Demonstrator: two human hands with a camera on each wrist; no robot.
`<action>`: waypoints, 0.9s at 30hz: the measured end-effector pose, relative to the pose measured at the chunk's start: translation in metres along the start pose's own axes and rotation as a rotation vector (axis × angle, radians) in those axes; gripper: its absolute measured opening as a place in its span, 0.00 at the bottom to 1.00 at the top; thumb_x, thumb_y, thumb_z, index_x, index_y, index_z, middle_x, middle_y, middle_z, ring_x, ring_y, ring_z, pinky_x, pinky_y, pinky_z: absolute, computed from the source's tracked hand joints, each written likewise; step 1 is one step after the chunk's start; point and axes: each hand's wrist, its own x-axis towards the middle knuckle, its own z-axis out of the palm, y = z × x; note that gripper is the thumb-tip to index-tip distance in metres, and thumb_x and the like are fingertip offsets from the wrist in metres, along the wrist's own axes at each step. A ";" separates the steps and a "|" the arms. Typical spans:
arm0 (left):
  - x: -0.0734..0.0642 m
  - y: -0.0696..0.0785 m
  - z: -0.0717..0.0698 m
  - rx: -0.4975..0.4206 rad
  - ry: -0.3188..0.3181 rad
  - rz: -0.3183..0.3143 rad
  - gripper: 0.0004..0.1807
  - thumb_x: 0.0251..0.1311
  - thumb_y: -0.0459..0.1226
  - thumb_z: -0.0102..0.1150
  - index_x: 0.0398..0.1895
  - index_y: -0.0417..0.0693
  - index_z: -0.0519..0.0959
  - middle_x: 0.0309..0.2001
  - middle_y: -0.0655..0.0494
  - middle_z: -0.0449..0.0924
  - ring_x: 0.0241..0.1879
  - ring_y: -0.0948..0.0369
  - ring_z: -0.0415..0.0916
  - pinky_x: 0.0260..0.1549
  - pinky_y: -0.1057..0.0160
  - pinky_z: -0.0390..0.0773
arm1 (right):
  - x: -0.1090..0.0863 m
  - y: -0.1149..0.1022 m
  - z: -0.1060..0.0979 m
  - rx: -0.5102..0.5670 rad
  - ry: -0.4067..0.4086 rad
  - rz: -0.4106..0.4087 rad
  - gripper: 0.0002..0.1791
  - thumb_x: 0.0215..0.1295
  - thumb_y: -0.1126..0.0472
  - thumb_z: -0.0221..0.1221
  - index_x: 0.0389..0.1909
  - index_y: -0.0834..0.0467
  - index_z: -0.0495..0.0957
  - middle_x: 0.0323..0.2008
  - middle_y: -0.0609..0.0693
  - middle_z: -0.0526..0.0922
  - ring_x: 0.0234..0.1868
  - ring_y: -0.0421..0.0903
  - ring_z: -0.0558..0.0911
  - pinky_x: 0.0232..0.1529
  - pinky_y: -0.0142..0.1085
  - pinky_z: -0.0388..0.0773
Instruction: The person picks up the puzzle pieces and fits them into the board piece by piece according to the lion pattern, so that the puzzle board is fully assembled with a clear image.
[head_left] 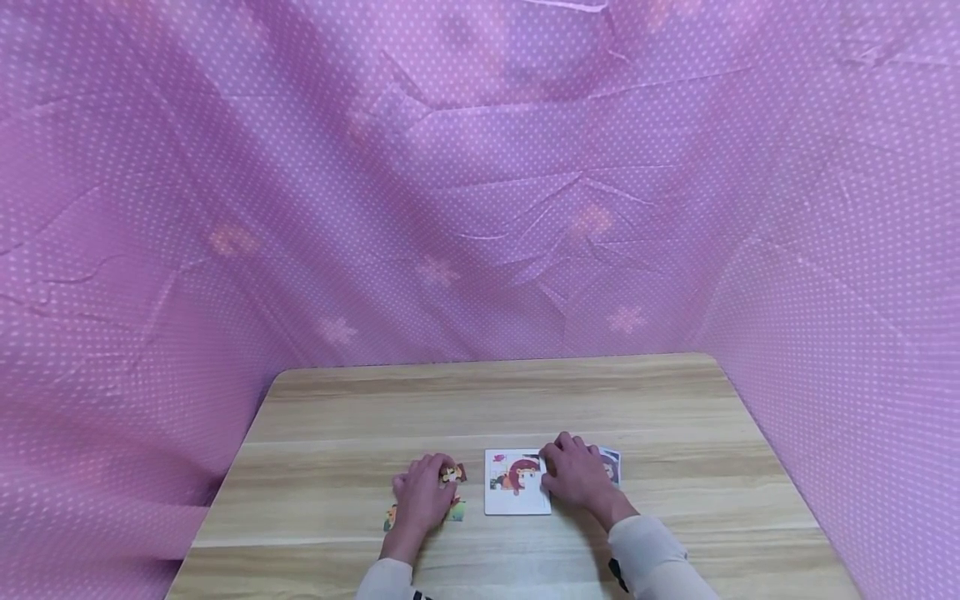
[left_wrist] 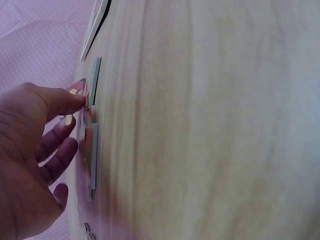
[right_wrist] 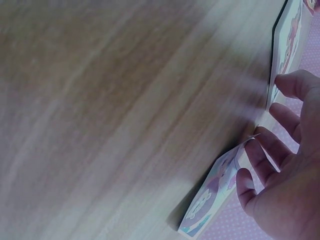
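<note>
A white square puzzle board (head_left: pixel 517 505) lies on the table, its picture of a red-haired cartoon character partly pieced together. To its left, my left hand (head_left: pixel 423 498) pinches a small printed puzzle piece (head_left: pixel 453 473) between thumb and fingers. More loose pieces lie under and beside that hand, including a green one (head_left: pixel 457 511) and an orange one (head_left: pixel 390 517); the left wrist view shows flat pieces (left_wrist: pixel 94 155) below the fingers. My right hand (head_left: pixel 579 473) rests at the board's right edge, thumb and forefinger touching it with relaxed fingers. Its other fingers are over a printed picture card (right_wrist: pixel 212 195).
The wooden table (head_left: pixel 495 400) has rounded far corners. Pink dotted cloth (head_left: pixel 480 208) hangs behind it and along both sides. The picture card's corner (head_left: pixel 611 460) shows just right of the right hand.
</note>
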 end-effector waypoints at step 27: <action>0.002 0.018 0.010 -0.251 0.033 0.089 0.08 0.57 0.38 0.61 0.38 0.63 0.79 0.29 0.71 0.75 0.33 0.68 0.70 0.47 0.53 0.66 | 0.004 0.001 0.004 -0.016 0.019 -0.007 0.22 0.56 0.46 0.63 0.53 0.45 0.78 0.46 0.45 0.72 0.46 0.46 0.69 0.47 0.46 0.66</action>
